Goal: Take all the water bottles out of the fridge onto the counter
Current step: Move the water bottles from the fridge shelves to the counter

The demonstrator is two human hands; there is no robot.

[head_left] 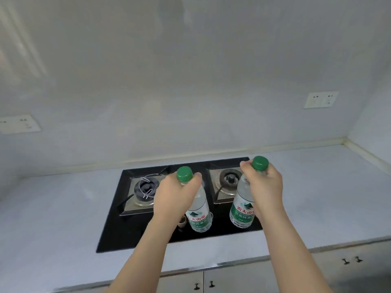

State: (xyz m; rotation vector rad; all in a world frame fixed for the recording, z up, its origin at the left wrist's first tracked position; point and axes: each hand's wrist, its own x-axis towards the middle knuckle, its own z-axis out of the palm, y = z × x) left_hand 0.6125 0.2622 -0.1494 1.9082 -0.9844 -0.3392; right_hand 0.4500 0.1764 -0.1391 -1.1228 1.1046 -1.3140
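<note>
Fingers (246, 167) of the right hand (265, 187) wrap one clear, green-capped plastic water bottle (241, 210); the left hand (173, 195) grips another (198, 214), both over the black glass hob (118, 225). Set down there, they could tip against a burner instead of reaching the pale grey surface (317, 197).

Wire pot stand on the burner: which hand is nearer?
Left. The left hand grips a bottle just beside the wire pot stand; the right hand is farther off, by the other burner.
</note>
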